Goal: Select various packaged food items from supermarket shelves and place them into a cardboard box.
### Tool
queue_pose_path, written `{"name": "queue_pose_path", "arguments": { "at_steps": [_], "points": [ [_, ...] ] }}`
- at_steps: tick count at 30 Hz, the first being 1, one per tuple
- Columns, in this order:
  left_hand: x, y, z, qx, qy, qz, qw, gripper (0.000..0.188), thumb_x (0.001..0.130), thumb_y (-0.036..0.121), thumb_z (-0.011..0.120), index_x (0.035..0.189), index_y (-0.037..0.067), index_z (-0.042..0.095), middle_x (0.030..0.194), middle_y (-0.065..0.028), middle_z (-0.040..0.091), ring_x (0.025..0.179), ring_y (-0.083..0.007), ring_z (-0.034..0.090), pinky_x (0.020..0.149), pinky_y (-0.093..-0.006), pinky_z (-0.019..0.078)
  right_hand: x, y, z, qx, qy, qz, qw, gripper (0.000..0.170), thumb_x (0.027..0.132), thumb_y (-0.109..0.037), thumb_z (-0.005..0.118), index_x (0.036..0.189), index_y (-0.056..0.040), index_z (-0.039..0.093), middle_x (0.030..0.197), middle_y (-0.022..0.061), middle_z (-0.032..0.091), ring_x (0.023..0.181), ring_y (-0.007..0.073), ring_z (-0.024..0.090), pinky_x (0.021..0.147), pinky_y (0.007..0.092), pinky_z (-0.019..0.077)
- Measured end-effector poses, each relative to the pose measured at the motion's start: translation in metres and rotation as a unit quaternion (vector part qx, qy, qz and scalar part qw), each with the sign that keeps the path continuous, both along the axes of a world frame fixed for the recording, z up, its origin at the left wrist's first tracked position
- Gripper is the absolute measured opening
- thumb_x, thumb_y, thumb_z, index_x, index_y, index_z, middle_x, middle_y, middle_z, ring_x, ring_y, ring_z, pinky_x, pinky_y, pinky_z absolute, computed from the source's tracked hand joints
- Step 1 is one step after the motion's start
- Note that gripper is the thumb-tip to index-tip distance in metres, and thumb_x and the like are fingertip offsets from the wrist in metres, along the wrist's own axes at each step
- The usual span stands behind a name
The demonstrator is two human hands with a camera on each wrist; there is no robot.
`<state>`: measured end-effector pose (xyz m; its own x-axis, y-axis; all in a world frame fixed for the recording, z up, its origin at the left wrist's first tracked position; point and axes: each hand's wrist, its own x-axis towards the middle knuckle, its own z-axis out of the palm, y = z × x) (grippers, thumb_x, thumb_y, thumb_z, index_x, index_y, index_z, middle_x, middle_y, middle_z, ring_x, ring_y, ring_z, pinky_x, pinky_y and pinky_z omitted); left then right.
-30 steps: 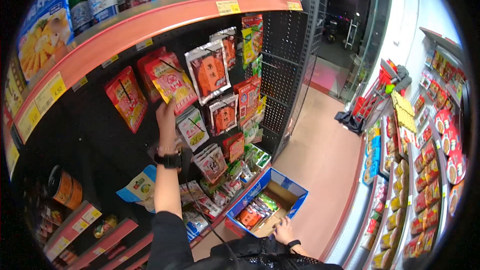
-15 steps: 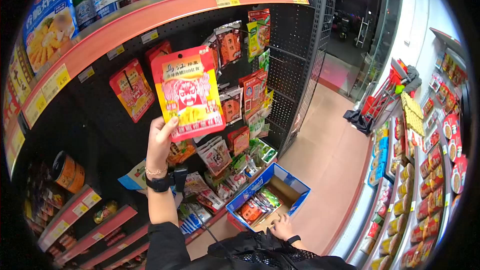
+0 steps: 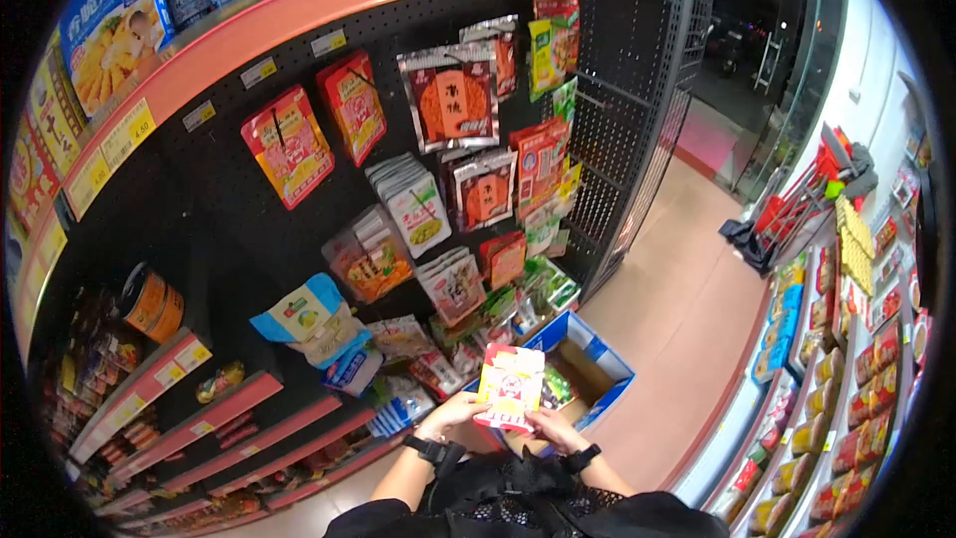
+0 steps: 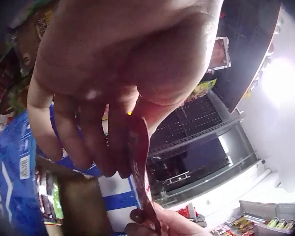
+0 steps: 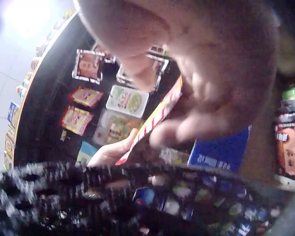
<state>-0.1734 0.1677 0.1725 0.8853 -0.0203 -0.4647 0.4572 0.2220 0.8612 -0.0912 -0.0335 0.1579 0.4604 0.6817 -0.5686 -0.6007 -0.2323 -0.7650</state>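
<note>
A red and yellow packet (image 3: 511,388) is held low in front of the body, above the near part of the blue box (image 3: 609,394). The left hand (image 3: 453,414) pinches its left edge and the right hand (image 3: 555,427) its lower right edge. In the left wrist view the packet (image 4: 140,167) shows edge-on between the thumb and fingers of the left hand (image 4: 123,64). The right wrist view has the right hand (image 5: 201,64) at one side of the packet (image 5: 155,115), with blurred fingers. Green packets lie in the box, partly hidden.
Hanging packets (image 3: 448,95) cover the black pegboard ahead. A red-edged shelf (image 3: 329,12) with jars and boxes runs above. Lower shelves (image 3: 214,423) stand at the left, stocked shelves (image 3: 846,418) at the right, a red cart (image 3: 797,199) by the glass door.
The left hand has brought the packet down and right from the hanging rack to the box. The right hand has left the box's edge and taken hold of the packet. The view has shifted.
</note>
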Motion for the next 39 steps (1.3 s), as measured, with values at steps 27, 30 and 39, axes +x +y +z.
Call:
{"name": "queue_pose_path", "arguments": {
  "at_steps": [27, 30, 39],
  "points": [
    [-0.045, -0.052, -0.028, 0.507, -0.041, -0.047, 0.860, 0.055, 0.072, 0.023, 0.057, 0.115, -0.003, 0.036, 0.134, -0.0201, 0.008, 0.116, -0.0376, 0.027, 0.094, -0.0378, 0.0290, 0.063, 0.014, -0.154, -0.212, -0.256, 0.124, 0.935, 0.019, 0.076, -0.014, 0.045, 0.076, 0.0038, 0.052, 0.059, 0.0105, 0.056, 0.047, 0.0165, 0.054, 0.042, 0.0281, 0.0419],
    [-0.046, -0.058, -0.026, 0.484, -0.041, -0.032, 0.874, 0.048, 0.071, 0.021, 0.056, 0.113, 0.001, 0.040, 0.134, -0.0178, 0.009, 0.111, -0.0391, 0.033, 0.091, -0.0387, 0.0324, 0.057, 0.021, -0.122, -0.239, -0.345, 0.118, 0.900, 0.030, 0.076, -0.019, 0.046, 0.093, 0.0048, 0.052, 0.074, 0.0164, 0.057, 0.068, 0.0231, 0.057, 0.061, 0.0312, 0.0448],
    [-0.049, -0.054, -0.033, 0.454, -0.039, -0.024, 0.890, 0.023, 0.071, 0.018, 0.054, 0.089, 0.003, 0.056, 0.135, -0.0132, 0.012, 0.090, -0.0358, 0.051, 0.078, -0.0376, 0.0418, 0.052, 0.029, -0.105, -0.151, -0.088, 0.275, 0.945, 0.029, 0.073, -0.023, 0.046, 0.075, 0.0042, 0.055, 0.068, 0.0169, 0.056, 0.061, 0.0259, 0.056, 0.054, 0.0366, 0.0452]
  ]
}}
